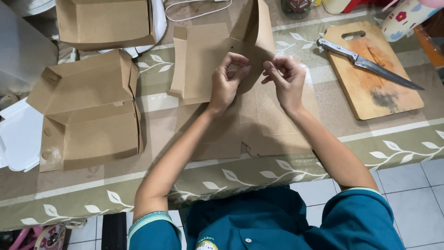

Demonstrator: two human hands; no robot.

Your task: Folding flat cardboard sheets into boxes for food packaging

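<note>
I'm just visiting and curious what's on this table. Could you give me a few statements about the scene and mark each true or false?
1. Both hands, left hand and right hand, pinch a flat brown cardboard box blank. True.
2. The kitchen knife lies on the tablecloth. False: it lies on the wooden cutting board.
3. A folded cardboard box sits open to the left of the hands. True.
4. The tablecloth is plain white. False: it is olive and beige with a white leaf pattern.
</note>
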